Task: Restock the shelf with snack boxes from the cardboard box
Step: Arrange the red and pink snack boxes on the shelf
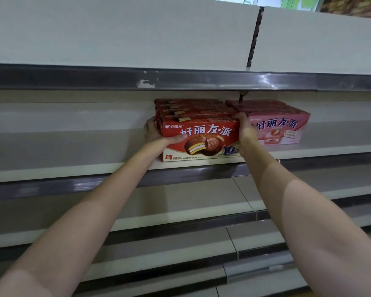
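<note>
A row of red snack boxes (198, 125) is seen standing on the second shelf (73, 151) from the top, front face toward the camera, at the shelf's front edge. The front face shows white characters and a pictured chocolate-coated pie. Several further red boxes are lined up behind the front one.

The left hand (153, 131) is held against the left end of the red row; its fingers are wrapped round the left side and its thumb is laid across the front face. The right hand (245, 127) is held against the right end, fingers curled over the top right corner. The row is thus gripped between both hands. Whether the boxes are fully set down cannot be told, though the base appears level with the shelf surface.

A row of pink snack boxes (281, 127) is placed just beside the red row, on its right, on the same shelf; the right hand is lodged between the two rows.

The top shelf (116, 39) and the lower shelves (180, 200) are visible. The cardboard box is not in view.
</note>
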The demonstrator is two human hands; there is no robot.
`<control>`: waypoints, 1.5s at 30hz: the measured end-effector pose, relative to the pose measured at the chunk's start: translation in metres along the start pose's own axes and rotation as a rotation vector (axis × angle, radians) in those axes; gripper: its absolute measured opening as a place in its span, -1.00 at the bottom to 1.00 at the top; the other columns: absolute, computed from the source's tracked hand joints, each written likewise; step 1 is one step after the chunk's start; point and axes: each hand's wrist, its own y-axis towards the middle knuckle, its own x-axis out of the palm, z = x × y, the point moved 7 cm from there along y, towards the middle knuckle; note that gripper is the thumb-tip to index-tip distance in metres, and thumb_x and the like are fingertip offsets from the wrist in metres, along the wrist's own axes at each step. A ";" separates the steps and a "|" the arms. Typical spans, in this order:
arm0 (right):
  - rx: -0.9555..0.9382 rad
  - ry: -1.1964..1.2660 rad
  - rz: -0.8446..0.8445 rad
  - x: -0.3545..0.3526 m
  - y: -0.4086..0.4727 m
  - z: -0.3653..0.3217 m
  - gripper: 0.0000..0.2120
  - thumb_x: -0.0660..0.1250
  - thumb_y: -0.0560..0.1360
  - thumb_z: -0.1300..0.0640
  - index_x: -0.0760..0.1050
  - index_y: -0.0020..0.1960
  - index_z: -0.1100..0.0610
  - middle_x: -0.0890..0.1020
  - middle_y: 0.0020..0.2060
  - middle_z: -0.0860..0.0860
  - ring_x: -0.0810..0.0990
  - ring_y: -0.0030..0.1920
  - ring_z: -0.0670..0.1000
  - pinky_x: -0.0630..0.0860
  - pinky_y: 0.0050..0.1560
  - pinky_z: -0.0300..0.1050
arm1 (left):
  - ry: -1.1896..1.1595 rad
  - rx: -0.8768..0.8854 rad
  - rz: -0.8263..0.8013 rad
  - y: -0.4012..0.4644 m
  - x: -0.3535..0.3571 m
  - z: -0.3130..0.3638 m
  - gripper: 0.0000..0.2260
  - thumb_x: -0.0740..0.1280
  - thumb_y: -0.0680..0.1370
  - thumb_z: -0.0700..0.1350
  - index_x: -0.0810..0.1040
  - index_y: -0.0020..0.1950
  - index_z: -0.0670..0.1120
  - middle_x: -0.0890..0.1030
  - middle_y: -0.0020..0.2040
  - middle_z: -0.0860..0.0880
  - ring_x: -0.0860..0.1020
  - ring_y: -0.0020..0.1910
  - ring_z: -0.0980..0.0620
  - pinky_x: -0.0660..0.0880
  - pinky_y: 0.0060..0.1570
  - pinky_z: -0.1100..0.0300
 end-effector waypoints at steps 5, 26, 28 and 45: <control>0.011 0.009 -0.039 0.005 0.000 0.005 -0.56 0.45 0.42 -0.05 0.46 0.18 0.15 0.71 -0.07 0.11 0.73 -0.11 0.10 0.66 -0.14 -0.05 | -0.125 -0.035 -0.088 -0.001 0.005 -0.002 0.02 0.67 0.19 -0.02 0.13 0.49 0.06 0.52 0.30 -0.02 0.55 0.24 -0.04 0.55 0.18 -0.05; -0.486 -0.979 0.333 0.005 -0.061 -0.055 -0.47 0.22 0.61 -0.15 0.35 0.38 0.23 0.46 0.30 0.28 0.42 0.30 0.30 0.37 0.32 0.14 | 0.177 0.088 -0.073 -0.039 -0.015 0.016 -0.41 0.58 0.38 0.00 0.40 0.30 -0.05 0.62 0.17 -0.01 0.61 0.03 0.05 0.60 0.04 0.12; -0.578 -1.144 0.276 0.019 -0.063 -0.062 -0.57 0.20 0.62 -0.07 0.43 0.39 0.13 0.49 0.29 0.24 0.40 0.32 0.29 0.34 0.33 0.12 | 0.211 0.080 -0.084 -0.041 -0.022 0.018 -0.50 0.56 0.42 -0.09 0.43 0.27 -0.09 0.62 0.13 -0.02 0.61 -0.09 0.11 0.58 -0.23 0.30; -1.276 -1.119 -0.369 0.218 -0.185 -0.014 -0.89 0.34 0.43 0.19 0.60 -0.10 0.21 0.62 -0.11 0.16 0.55 0.00 0.24 0.51 -0.03 0.01 | 0.402 0.147 0.133 -0.045 -0.122 0.000 -0.88 0.38 0.45 -0.34 0.62 -0.18 -0.13 0.65 -0.21 -0.17 0.55 -0.25 -0.04 0.46 -0.16 0.15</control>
